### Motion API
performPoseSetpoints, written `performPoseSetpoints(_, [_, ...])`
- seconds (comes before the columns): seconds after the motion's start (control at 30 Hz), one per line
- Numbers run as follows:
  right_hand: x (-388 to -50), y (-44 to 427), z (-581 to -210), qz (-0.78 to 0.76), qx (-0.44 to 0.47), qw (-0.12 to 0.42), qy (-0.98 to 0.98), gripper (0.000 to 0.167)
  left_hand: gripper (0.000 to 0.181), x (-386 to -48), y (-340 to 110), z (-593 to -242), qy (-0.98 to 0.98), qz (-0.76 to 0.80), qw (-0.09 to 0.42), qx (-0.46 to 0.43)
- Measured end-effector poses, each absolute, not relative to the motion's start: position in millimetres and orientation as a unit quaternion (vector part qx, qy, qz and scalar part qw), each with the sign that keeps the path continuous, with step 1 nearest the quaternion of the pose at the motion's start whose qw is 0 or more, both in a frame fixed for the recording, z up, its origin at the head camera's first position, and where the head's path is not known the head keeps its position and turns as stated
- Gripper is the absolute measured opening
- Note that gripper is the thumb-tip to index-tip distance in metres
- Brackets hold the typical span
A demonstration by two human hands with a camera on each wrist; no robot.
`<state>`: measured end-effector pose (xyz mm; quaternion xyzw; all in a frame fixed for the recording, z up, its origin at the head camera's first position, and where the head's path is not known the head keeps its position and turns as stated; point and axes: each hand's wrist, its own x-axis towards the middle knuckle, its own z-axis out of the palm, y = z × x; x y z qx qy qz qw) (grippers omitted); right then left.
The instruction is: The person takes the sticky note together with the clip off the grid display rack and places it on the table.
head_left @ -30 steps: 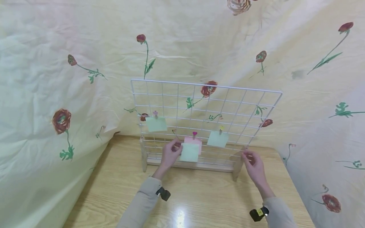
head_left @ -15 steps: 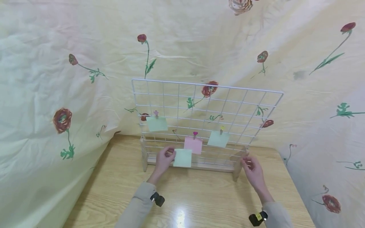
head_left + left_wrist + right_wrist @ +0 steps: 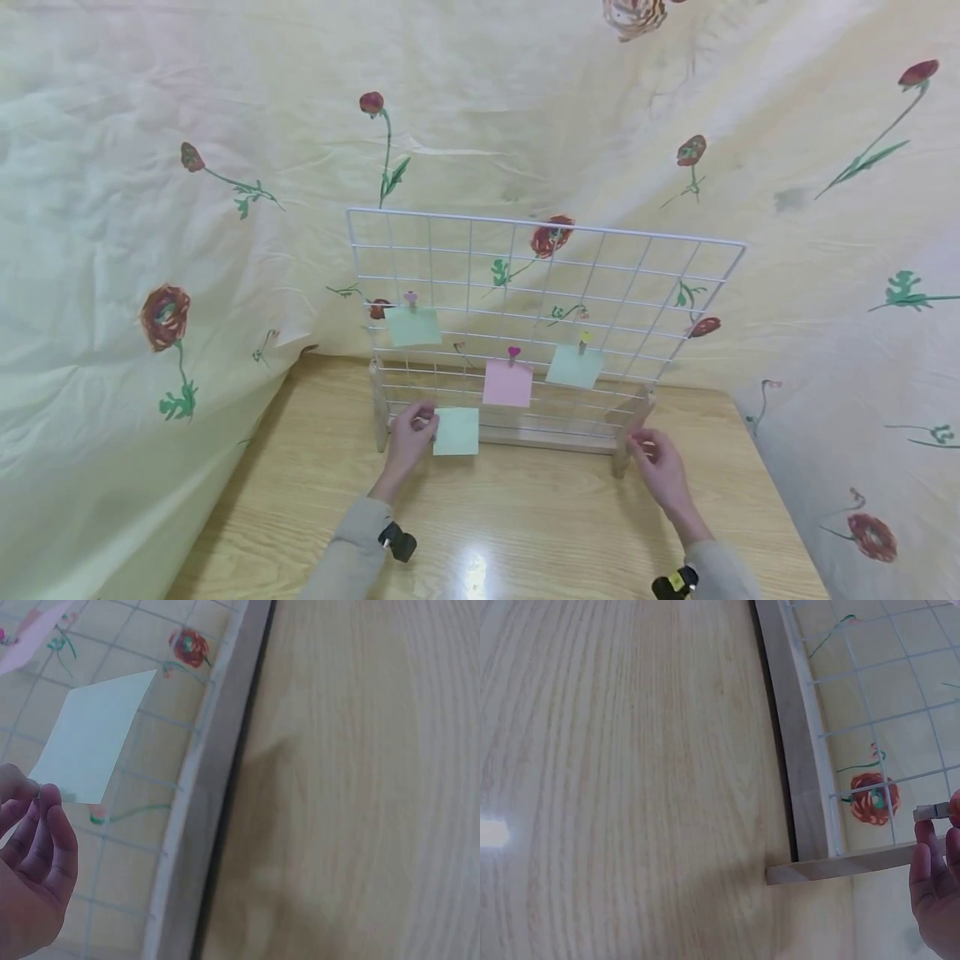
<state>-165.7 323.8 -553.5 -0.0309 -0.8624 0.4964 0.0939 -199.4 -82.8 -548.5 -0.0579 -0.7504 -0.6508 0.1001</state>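
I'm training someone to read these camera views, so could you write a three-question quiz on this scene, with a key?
1. What colour is the lowest clipped note on the wire grid?
2. True or false: the left hand holds a pink note.
3. What does the right hand pinch? A) a pen B) a small clip C) scissors

Key:
1. Pink
2. False; it holds a pale green note
3. B
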Motion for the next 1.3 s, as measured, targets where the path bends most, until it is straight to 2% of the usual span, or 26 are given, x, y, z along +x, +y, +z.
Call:
performPoseSetpoints(0.17, [-163.1, 324.2, -561.9, 0.489, -0.032, 0.09, -0.867, 0.027, 0.018, -188.2, -95.9, -548.3, -0.74, -0.666, 0.083, -0.042])
performPoseSetpoints(0.4, [-158.2, 324.0, -576.6, 0.488, -0.028, 0.084, -0.868, 0.024, 0.017, -191.8, -114.4, -589.1, -0.765, -0.638, 0.088, -0.002])
performPoseSetpoints(0.57, [-154.5, 322.7, -587.9, 0.482, -0.036, 0.084, -0.872, 0.021, 0.017, -188.2, -122.8, -600.6, -0.776, -0.626, 0.074, 0.019])
performPoseSetpoints(0.73, [-151.3, 321.2, -595.1, 0.483, -0.044, 0.065, -0.872, 0.022, 0.015, -186.5, -130.7, -608.5, -0.781, -0.62, 0.069, 0.023])
performPoseSetpoints(1.03, [-147.5, 322.0, -607.1, 0.468, -0.08, 0.016, -0.88, 0.028, 0.019, -190.7, -145.5, -627.5, -0.817, -0.571, 0.075, -0.021])
performPoseSetpoints(1.3, [-148.6, 321.8, -617.3, 0.459, -0.102, -0.021, -0.882, 0.029, 0.018, -195.0, -156.9, -639.5, -0.841, -0.538, 0.062, -0.011])
